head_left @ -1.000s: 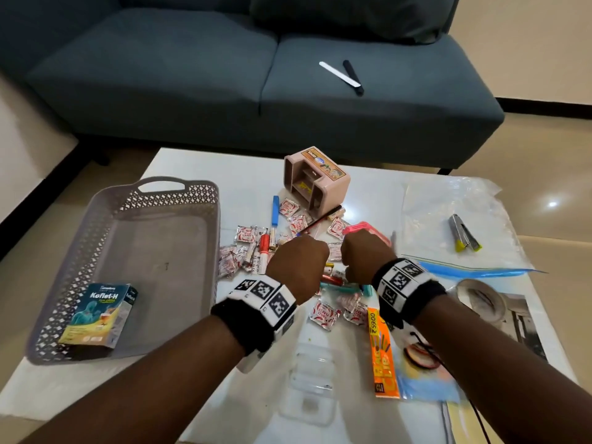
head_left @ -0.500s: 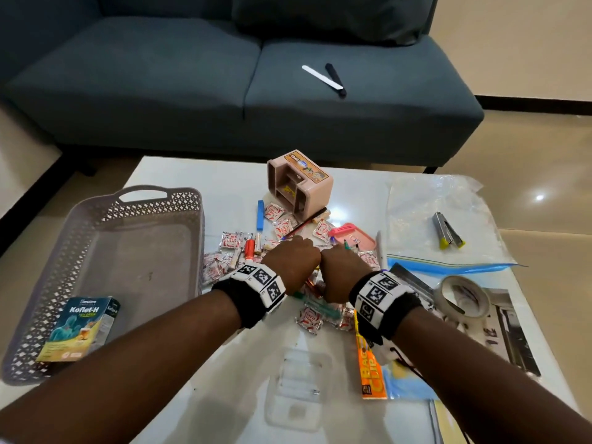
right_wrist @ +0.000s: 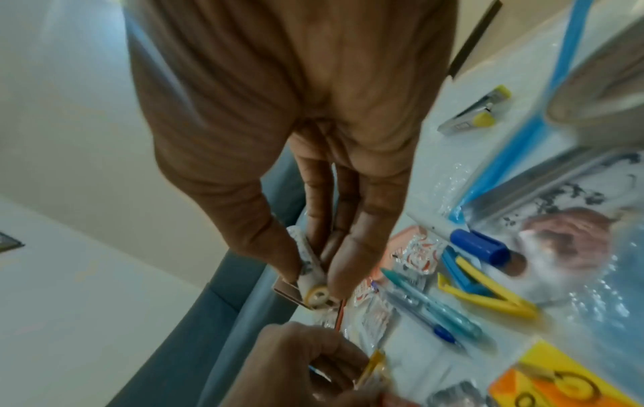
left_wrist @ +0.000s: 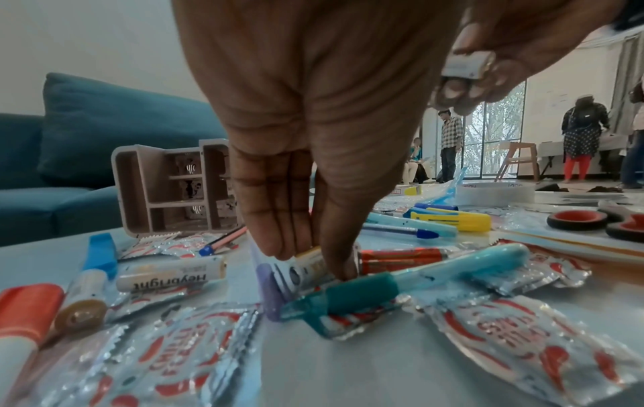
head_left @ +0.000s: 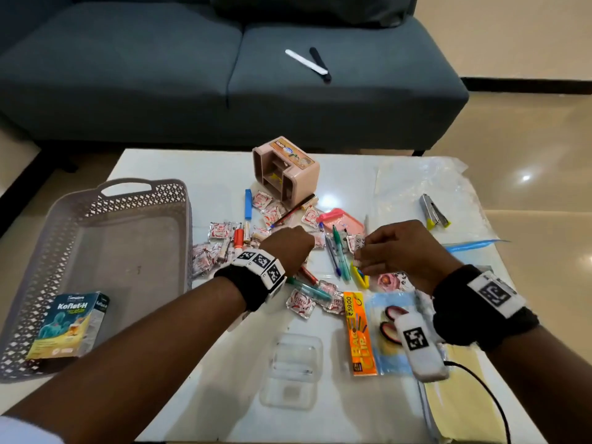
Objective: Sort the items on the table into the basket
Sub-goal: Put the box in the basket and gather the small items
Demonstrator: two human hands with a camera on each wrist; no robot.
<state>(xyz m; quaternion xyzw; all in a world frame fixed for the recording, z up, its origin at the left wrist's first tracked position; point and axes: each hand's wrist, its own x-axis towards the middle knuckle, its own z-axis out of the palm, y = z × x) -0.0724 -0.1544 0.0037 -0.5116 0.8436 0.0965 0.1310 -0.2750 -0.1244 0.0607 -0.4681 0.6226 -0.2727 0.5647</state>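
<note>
A grey basket [head_left: 38, 251] stands at the table's left with a Koflet-H box [head_left: 70, 325] inside. My left hand [head_left: 298, 241] reaches down into the pile of small items. In the left wrist view its fingers [left_wrist: 278, 239] and thumb pinch a white battery [left_wrist: 308, 260] lying on the table. My right hand [head_left: 360, 256] hovers just right of it, above the pens. In the right wrist view it pinches another white battery [right_wrist: 311, 278] with a yellow end. The same battery [left_wrist: 467, 64] shows in the left wrist view.
Red-and-white sachets [head_left: 217, 232], pens [head_left: 336, 257], a yellow clip [head_left: 360, 278] and a pink organiser [head_left: 285, 174] crowd the table's middle. An orange clip pack [head_left: 358, 334] and clear case [head_left: 291, 373] lie nearer me. A stapler [head_left: 434, 213] rests on a zip bag, right.
Both hands were close together over the pile. The right hand has moved right and lifted off, holding a battery. The left hand stays down in the pile.
</note>
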